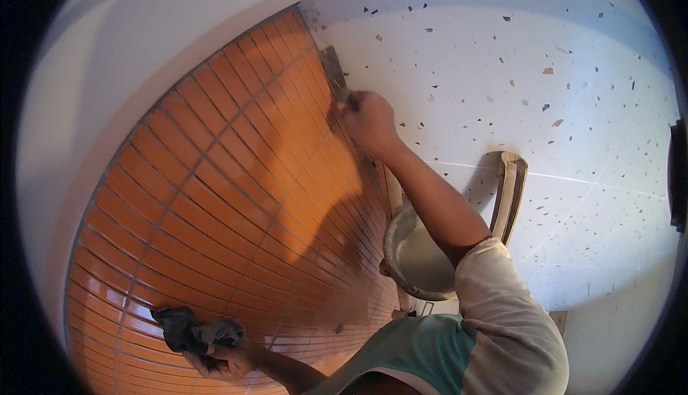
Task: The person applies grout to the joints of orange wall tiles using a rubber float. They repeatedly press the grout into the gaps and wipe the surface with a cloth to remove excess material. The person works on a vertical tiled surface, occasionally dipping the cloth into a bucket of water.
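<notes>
The right hand [369,119] holds a flat blade [332,67] at the orange tiles' [236,187] edge; the left hand [228,363] holds a crumpled dark bundle [188,329]; a bucket [424,259] shows beside the right forearm [438,196].

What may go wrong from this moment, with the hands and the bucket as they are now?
The bucket appears close to the right arm, so a swing might knock it. The flat tool in the right hand is at the edge of the orange tiles and might scratch them. The dark bundle in the left hand could slip.
</notes>
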`<state>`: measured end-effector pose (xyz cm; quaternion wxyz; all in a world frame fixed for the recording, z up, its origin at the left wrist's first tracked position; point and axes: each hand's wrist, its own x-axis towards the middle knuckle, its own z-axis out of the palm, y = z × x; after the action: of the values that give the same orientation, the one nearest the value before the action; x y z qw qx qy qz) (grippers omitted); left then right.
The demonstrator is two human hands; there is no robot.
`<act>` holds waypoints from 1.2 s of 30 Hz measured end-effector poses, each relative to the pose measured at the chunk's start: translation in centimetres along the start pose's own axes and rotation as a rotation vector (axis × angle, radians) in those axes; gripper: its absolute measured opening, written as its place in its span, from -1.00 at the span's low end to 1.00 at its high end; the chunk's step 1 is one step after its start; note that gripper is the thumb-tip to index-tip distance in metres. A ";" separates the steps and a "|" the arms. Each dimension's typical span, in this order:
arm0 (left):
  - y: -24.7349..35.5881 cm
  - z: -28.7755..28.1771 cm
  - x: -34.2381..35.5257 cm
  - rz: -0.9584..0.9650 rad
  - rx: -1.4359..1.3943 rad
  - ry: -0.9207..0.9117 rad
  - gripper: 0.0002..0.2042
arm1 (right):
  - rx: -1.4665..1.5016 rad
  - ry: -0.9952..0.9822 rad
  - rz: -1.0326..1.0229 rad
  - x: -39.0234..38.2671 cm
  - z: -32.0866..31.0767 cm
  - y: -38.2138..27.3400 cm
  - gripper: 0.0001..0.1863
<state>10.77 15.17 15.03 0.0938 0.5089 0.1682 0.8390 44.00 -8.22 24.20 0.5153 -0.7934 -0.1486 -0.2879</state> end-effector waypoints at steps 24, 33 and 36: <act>0.1 0.0 -0.2 0.029 -0.015 -0.016 -0.64 | 0.068 0.118 -0.084 5.1 -0.2 -4.7 -0.67; 0.6 0.2 -0.3 0.022 -0.028 -0.003 -0.62 | 0.156 0.176 -0.149 -1.4 -5.1 -0.1 -0.72; 2.1 0.6 0.2 0.028 -0.043 0.019 -0.62 | 0.367 0.072 0.033 -6.3 -8.1 2.6 -0.78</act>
<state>11.27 13.39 16.25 0.0913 0.5010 0.1438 0.8485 37.93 -16.28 20.92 0.6609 -0.6776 -0.1671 -0.2758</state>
